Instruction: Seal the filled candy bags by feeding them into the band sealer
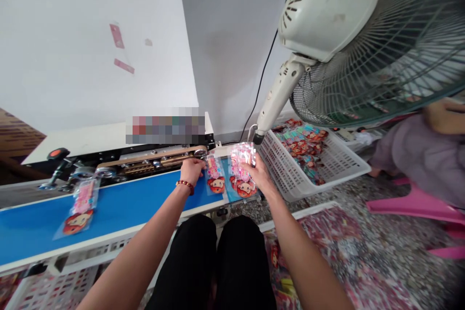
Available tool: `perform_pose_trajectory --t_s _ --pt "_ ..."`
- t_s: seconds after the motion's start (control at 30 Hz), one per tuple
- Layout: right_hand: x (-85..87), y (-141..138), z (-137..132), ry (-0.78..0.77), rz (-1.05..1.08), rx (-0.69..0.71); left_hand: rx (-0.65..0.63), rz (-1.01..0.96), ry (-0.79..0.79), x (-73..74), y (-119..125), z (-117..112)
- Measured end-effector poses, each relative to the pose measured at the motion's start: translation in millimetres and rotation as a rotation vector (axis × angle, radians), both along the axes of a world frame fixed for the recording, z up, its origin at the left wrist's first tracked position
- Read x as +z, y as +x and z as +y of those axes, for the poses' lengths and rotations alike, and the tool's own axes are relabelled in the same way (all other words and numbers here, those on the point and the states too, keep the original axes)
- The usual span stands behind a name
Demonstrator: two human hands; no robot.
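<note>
My left hand (192, 170), a beaded bracelet on its wrist, is at the right end of a band sealing machine (156, 167). Its fingers are pinched together at the upper left edge of a clear plastic packet (215, 179) with pink contents and a red-haired cartoon head, lying on the blue conveyor belt (138, 203). Just right of it, my right hand (257, 173) grips similar packets (242, 164), overlapping so that I cannot tell how many. Farther left on the belt lies another such packet (82, 206), its top edge at the machine's rollers.
A large fan (327, 19) stands at the upper right. Below it, a white basket (308, 189) holds many packets. More packets (337, 252) fill a container at lower right. Someone in a grey garment (407, 155) is by a pink stool (403, 203). Another white basket (54, 286) is under the belt.
</note>
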State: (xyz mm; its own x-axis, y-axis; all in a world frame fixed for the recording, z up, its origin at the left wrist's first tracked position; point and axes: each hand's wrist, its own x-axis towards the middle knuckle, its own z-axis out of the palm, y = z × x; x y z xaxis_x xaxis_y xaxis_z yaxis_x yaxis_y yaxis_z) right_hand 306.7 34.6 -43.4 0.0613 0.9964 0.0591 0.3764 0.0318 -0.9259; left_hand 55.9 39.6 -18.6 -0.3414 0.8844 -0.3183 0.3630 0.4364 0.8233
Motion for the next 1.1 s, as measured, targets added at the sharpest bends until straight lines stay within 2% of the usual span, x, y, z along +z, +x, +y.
perform_pose_trajectory --t_s 0.1,0.2,0.3,0.37,0.4,0.5,0.57,0.63,0.7,0.8,0.9,1.1 --pt "-0.4 -0.4 -0.3 0.012 -0.013 -0.022 0.016 0.08 -0.015 5.9 -27.7 -7.3" --pt "-0.2 -0.7 -0.6 0.026 -0.003 -0.024 0.013 0.213 -0.021 11.0 -58.2 -24.2" --pt "-2.1 -1.1 2.1 0.012 0.05 -0.007 0.151 0.41 0.09 11.7 -71.8 -46.1" --pt "-4.1 -1.3 5.3 -0.005 0.106 0.011 0.182 0.477 0.197 10.4 -62.3 -57.2" --pt "-4.8 -1.5 6.8 -0.012 0.139 0.026 0.132 0.455 0.231 10.1 -51.8 -60.1" --pt "-4.4 -2.0 8.5 -0.025 0.226 0.081 -0.144 0.227 0.203 12.4 -5.6 -54.9" --pt "-2.1 -2.5 7.0 -0.037 0.248 0.101 -0.254 0.115 0.142 15.7 26.6 -41.7" --pt "0.3 -3.0 4.3 -0.059 0.228 0.09 -0.252 0.075 0.108 17.4 51.2 -26.5" --pt "2.0 -3.4 1.9 -0.074 0.209 0.083 -0.218 0.033 0.082 15.3 65.0 -14.5" --pt "2.0 -3.3 0.6 -0.054 0.194 0.088 -0.17 -0.078 0.065 6.3 66.3 -6.2" --pt "-0.5 -2.4 1.9 -0.007 0.146 0.054 -0.097 -0.121 0.077 -1.3 51.3 -4.5" --pt "-6.5 -2.9 4.5 -0.01 0.119 0.026 -0.081 0.005 -0.035 3.4 12.7 0.7"
